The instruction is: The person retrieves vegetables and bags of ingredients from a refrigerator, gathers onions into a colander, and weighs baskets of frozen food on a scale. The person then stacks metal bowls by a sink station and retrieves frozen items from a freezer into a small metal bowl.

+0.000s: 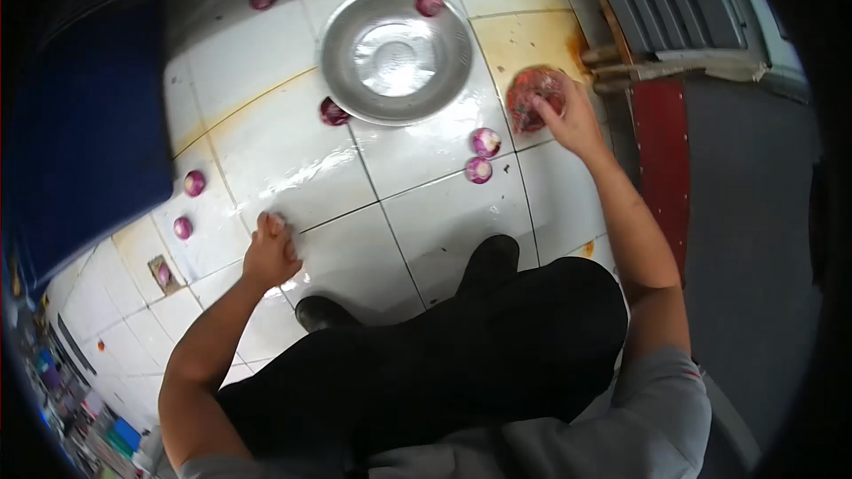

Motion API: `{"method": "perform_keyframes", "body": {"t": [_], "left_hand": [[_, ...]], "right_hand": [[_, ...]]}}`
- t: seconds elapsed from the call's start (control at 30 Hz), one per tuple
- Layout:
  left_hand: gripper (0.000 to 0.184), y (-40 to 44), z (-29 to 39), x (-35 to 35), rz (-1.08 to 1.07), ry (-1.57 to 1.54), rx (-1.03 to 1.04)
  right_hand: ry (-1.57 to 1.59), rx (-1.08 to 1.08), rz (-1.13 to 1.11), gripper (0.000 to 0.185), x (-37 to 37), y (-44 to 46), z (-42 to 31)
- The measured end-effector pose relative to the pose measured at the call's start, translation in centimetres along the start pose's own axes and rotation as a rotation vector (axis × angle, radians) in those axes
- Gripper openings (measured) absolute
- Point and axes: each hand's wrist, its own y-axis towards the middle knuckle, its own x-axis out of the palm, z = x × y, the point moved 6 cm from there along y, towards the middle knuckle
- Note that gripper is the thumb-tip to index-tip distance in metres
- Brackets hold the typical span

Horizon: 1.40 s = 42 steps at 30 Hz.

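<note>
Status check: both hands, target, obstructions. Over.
Left hand curled, contents unclear. Right hand on red bundle, grip unclear. Two onions loose on floor nearby.

Over there, the floor of glossy white square tiles [297, 160], stained yellow-brown in places, bears a wide, round silver metal basin [334, 62], with round purple-red onions [194, 183] scattered around it.

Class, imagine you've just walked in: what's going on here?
A person is bent over a tiled floor, where purple onions lie scattered around a metal basin. The right hand grasps a reddish bundle beside the basin. The left hand is low over the floor, its fingers curled; whether it holds anything is unclear.
</note>
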Motion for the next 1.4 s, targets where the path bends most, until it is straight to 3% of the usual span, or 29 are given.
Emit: {"method": "perform_keyframes", "body": {"t": [0.03, 0.1, 0.13, 0.2, 0.27, 0.33, 0.37, 0.4, 0.43, 0.47, 0.53, 0.67, 0.7, 0.73, 0.77, 0.83, 0.9, 0.97, 1.0, 1.07, 1.13, 1.17, 1.2, 1.23, 1.27, 1.3, 1.33, 1.37, 1.4], "left_hand": [[0.056, -0.6, 0.4, -0.1, -0.072, 0.056, 0.031], [0.062, -1.1, 0.4, -0.3, -0.162, 0.121, 0.054], [0.067, -1.0, 0.2, -0.7, -0.241, 0.127, 0.035], [0.072, -0.5, 0.1, -1.6, -0.309, 0.145, 0.005], [0.076, -0.1, -0.2, -1.2, -0.441, 0.196, 0.057], [0.074, 1.2, -1.1, -1.2, -0.426, 0.175, 0.082], [0.073, 2.0, -1.5, -1.1, -0.424, 0.152, 0.131], [0.073, 3.1, -1.6, -2.2, -0.462, 0.160, 0.057], [0.073, 4.1, -1.6, -3.3, -0.499, 0.170, -0.016], [0.076, 5.2, 0.2, -6.7, -0.368, 0.233, -0.083], [0.068, 7.6, 0.4, -8.7, -0.132, -0.017, -0.016], [0.080, 13.1, 4.1, -10.0, 0.400, -0.306, -0.013], [0.081, 14.2, 5.5, -10.0, 0.494, -0.343, -0.004], [0.085, 15.4, 6.9, -9.8, 0.473, -0.343, -0.048], [0.076, 16.0, 8.7, -10.4, 0.498, -0.382, -0.079], [0.070, 18.4, 7.5, -7.6, 0.459, -0.406, -0.099], [0.051, 18.7, 7.5, -7.5, 0.489, -0.474, -0.116], [0.050, 17.5, 6.8, -7.6, 0.446, -0.409, -0.189], [0.049, 17.1, 6.0, -7.5, 0.402, -0.345, -0.246], [0.053, 16.0, 2.1, -7.2, 0.626, -0.399, -0.388], [0.051, 15.2, 0.6, -8.8, 0.800, -0.769, -0.446], [0.051, 15.4, 2.2, -10.1, 0.862, -1.038, -0.288], [0.050, 15.3, 4.0, -11.4, 0.923, -1.299, -0.126], [0.055, 15.7, 5.2, -12.2, 0.776, -1.181, -0.126], [0.059, 15.4, 6.3, -13.7, 0.824, -0.911, -0.081], [0.058, 14.6, 5.9, -14.6, 0.865, -0.884, -0.157], [0.057, 13.6, 4.4, -15.5, 0.918, -0.848, -0.242], [0.057, 12.8, 0.9, -15.0, 0.956, -0.820, -0.289], [0.056, 11.1, -4.2, -13.2, 1.113, -0.624, -0.517]], "right_hand": [[-0.006, 0.026, -0.003, 0.063, 0.8, -1.1, 2.1], [-0.110, 0.303, 0.111, 0.088, 2.2, -3.3, 7.1], [-0.103, 0.312, 0.109, 0.088, 3.6, -3.4, 8.1], [-0.025, 0.413, 0.031, 0.106, 5.2, -2.4, 8.1], [-0.102, 0.490, -0.068, 0.099, 6.9, -1.2, 8.4], [0.211, 0.502, 0.021, 0.077, 8.7, 1.1, 10.5], [0.328, 0.448, 0.053, 0.047, 7.3, 2.0, 8.9], [0.340, 0.438, 0.045, 0.047, 6.7, 2.7, 8.1], [0.636, 0.445, 0.105, 0.040, 6.2, 3.5, 7.8], [0.933, 0.450, 0.164, 0.033, 5.7, 4.5, 7.1], [1.033, 0.372, 0.159, 0.034, 3.1, 6.2, 2.9], [0.912, 0.214, 0.014, 0.037, 2.6, 9.2, -4.4], [0.882, 0.148, -0.098, 0.046, 2.5, 9.4, -7.7], [0.848, 0.080, -0.204, 0.056, 2.6, 9.2, -9.8], [0.852, 0.076, -0.206, 0.056, 2.9, 8.9, -9.9], [0.469, -0.054, -0.035, 0.077, 3.5, 8.0, -9.5], [0.116, -0.111, -0.119, 0.079, 6.6, 3.8, -7.3], [-0.142, -0.073, -0.339, 0.071, 8.4, -1.8, -8.6], [-0.139, -0.073, -0.341, 0.071, 9.0, -3.8, -8.7], [-0.230, -0.242, -0.373, 0.063, 11.0, -6.9, -9.1], [-0.058, -0.108, -0.359, 0.058, 12.7, -8.6, -7.2], [0.110, 0.022, -0.348, 0.054, 13.0, -9.2, -6.1], [0.114, 0.010, -0.358, 0.054, 13.2, -9.3, -5.7], [0.178, -0.026, -0.293, 0.049, 12.9, -8.3, -5.4], [0.246, -0.065, -0.236, 0.043, 12.8, -7.1, -5.6], [0.191, -0.026, -0.205, 0.033, 12.5, -5.6, -6.2], [0.168, -0.215, -0.068, 0.029, 13.3, -4.3, -4.7], [0.303, -0.152, -0.176, 0.029, 13.6, -2.5, -3.7], [0.432, -0.074, -0.274, 0.028, 13.9, -0.7, -2.6]]}}
